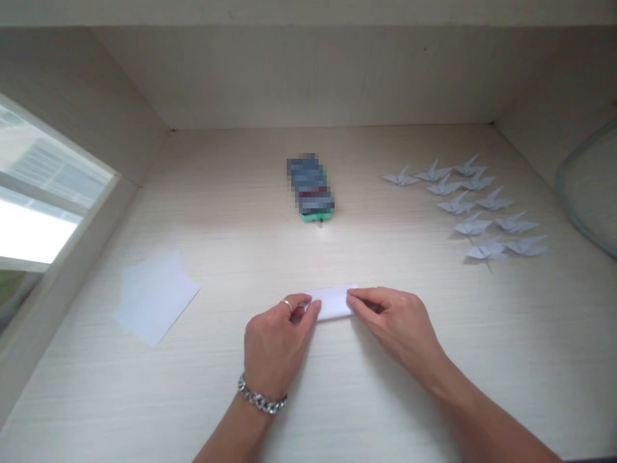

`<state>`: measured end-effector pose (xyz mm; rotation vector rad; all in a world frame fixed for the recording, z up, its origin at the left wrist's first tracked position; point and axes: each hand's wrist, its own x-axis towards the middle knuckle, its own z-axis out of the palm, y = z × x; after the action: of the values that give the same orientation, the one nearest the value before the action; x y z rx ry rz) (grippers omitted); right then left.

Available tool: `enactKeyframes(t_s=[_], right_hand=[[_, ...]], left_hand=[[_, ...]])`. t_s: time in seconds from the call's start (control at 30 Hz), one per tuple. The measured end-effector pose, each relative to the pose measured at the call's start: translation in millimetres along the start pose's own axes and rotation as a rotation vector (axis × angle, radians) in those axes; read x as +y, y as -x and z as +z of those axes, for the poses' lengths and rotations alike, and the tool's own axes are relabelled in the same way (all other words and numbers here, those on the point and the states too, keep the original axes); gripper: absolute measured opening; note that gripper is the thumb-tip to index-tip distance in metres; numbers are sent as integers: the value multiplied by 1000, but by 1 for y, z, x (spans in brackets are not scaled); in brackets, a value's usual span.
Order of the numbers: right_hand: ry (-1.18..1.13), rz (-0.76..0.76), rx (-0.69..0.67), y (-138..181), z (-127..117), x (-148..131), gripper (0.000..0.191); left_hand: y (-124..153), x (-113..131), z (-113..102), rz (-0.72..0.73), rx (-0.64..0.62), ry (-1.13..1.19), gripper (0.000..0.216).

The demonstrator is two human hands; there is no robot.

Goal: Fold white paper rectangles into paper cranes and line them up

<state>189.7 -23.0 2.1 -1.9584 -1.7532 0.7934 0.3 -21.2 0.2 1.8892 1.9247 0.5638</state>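
A folded strip of white paper (331,302) lies between my two hands, low over the pale tabletop. My left hand (277,341), with a ring and a chain bracelet, pinches the strip's left end between thumb and fingers. At the other end, my right hand (398,321) holds the paper in a similar thumb-and-finger pinch. The fingertips cover both ends, so how the layers lie there is hidden.
Several white paper cranes (472,224) stand in rows at the back right. Loose white sheets (154,299) overlap on the left. A phone (311,186) with a blurred screen lies behind my hands. A grey cable (569,193) hangs along the right wall; a window (43,186) is at left.
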Motion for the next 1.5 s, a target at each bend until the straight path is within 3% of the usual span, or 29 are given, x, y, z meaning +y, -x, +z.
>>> enactKeyframes(t_s=[0.37,0.77,1.27,1.5], right_hand=[[21,-43,12,1,2,2,16],[5,-35,12,-1,3,3,17],[-9,-41,3,0,0,1,20],[37,-37,-23,1,-1,2,20]], left_hand=[[1,-3,3,59,66,-11,27],[-1,-6,4,84,58,-55,28],[0,-3,3,47,54,-54,30],[1,-3,5,-37,40,11,27]])
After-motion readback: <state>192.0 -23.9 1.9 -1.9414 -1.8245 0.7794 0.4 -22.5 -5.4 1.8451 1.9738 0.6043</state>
